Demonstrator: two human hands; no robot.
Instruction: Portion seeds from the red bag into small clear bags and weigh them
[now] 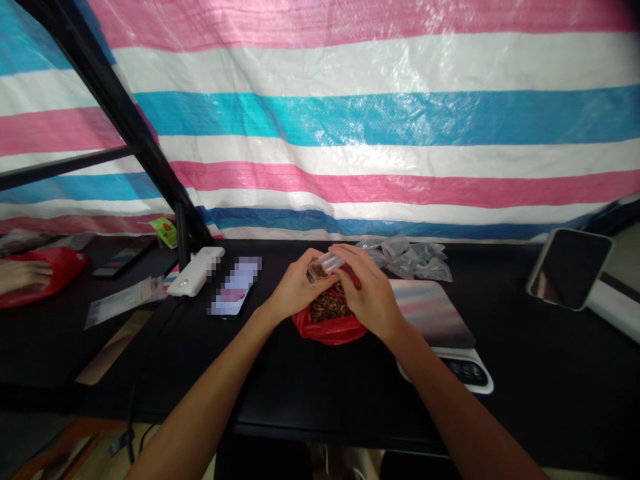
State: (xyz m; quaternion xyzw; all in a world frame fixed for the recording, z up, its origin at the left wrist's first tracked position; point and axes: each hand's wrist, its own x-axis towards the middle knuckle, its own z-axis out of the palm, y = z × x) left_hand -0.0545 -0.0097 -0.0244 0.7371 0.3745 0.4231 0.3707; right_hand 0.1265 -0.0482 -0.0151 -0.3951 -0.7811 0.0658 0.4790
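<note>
My left hand (297, 288) is closed on one side of a small clear plastic bag (317, 271), its thumb pointing inward. From the other side my right hand (369, 293) grips the same bag, its fingers bent over the top. Some brown bits show through the clear plastic. Directly below lies an opened red plastic bag (335, 333), full of small brown pieces (330, 307) like seeds or nuts; their exact kind cannot be made out. Both hands partly cover the red bag's back and sides.
Crumpled clear bags (410, 259) lie behind my right hand. A large phone-shaped item (435, 313) is under my right forearm. To the left are a lit phone (234, 290) and a white power bank (197, 272). Another person's hand (25, 276) rests in a red bag (70, 261).
</note>
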